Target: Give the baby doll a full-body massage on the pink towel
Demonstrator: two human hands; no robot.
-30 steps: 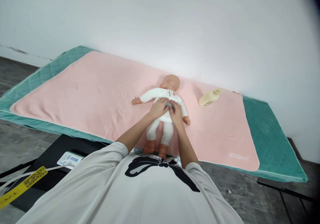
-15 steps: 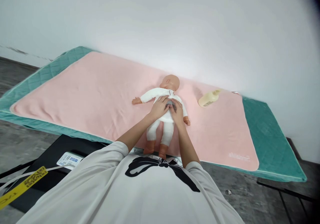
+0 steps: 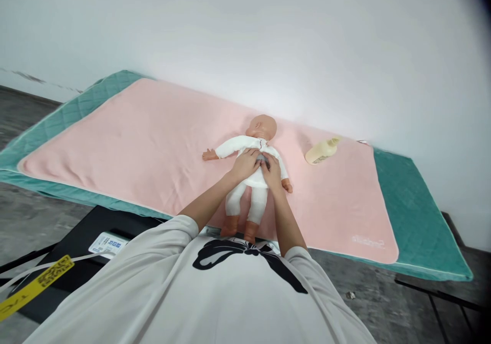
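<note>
so the left hand [image 3: 245, 165] is resting on the doll [image 3: 255, 181], fingers curling toward a small grey thing [image 3: 262, 157] that's lying between both hands' fingertips. the right hand [image 3: 272, 172] is curling in about equally near; can't tell if either's actually gripping. doll's head is pointing away, and basically nothing's looking different from the earlier frame.

L hand [image 3: 246, 164] + R hand [image 3: 271, 173] close together, fingers bent inward, both forearms angled fwd, converging.
</note>
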